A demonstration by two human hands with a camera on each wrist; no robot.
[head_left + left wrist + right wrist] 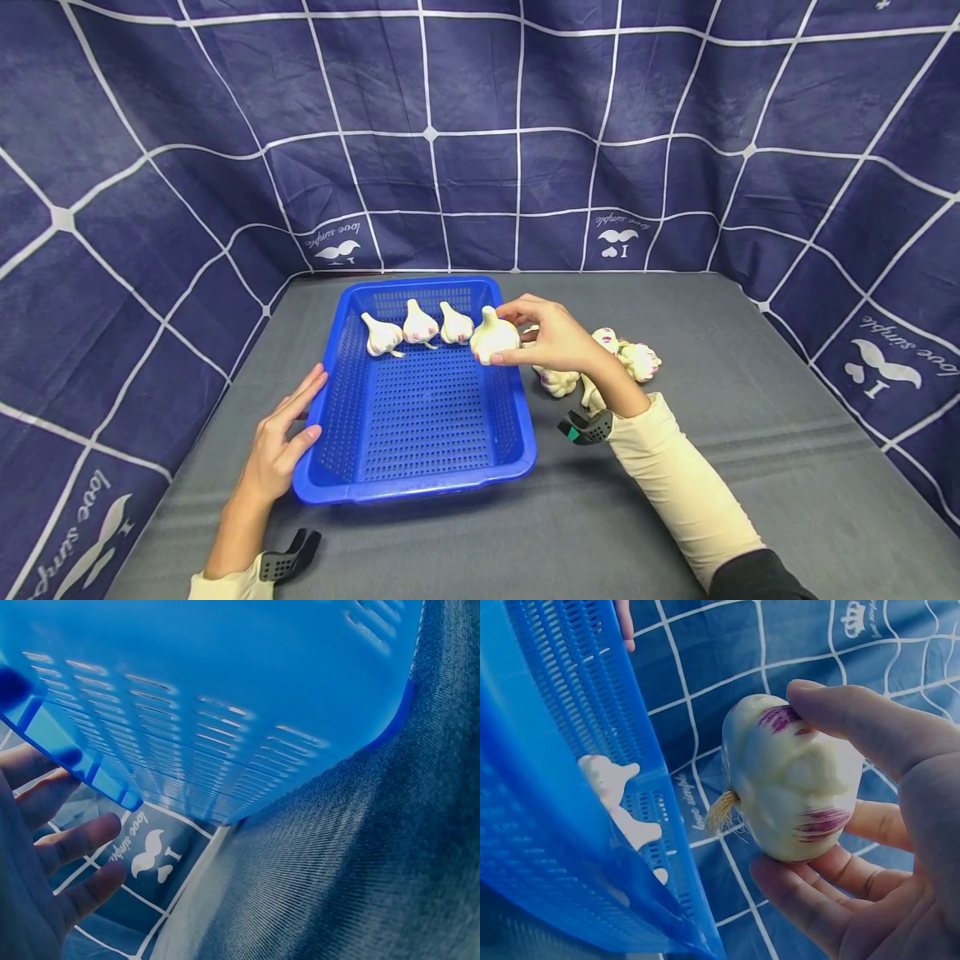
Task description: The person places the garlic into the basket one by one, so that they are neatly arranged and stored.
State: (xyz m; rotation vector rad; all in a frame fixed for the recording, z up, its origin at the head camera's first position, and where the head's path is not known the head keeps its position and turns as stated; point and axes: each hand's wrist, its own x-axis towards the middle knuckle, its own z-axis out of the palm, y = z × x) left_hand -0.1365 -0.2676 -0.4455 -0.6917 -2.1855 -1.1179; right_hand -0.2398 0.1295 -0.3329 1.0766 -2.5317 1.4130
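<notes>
In the head view, my right hand (551,335) pinches a garlic bulb (495,336) between thumb and fingers, over the right rim of a blue plastic basket (427,487). Purple streaks and a tuft of dry roots show on this bulb (791,776) in the right wrist view. Three more garlic bulbs (420,323) lie in a row inside the basket at its far end. My left hand (276,442) is at the basket's left rim, its fingers loosely extended. Seen from the left wrist, some of those fingers (79,844) stand spread beside the slotted wall.
Several garlic bulbs (640,362) lie in a pile on the grey tabletop (675,500), right of the basket and partly hidden by my right hand and forearm. A dark blue cloth (480,175) with white grid lines stands behind the table and along both sides.
</notes>
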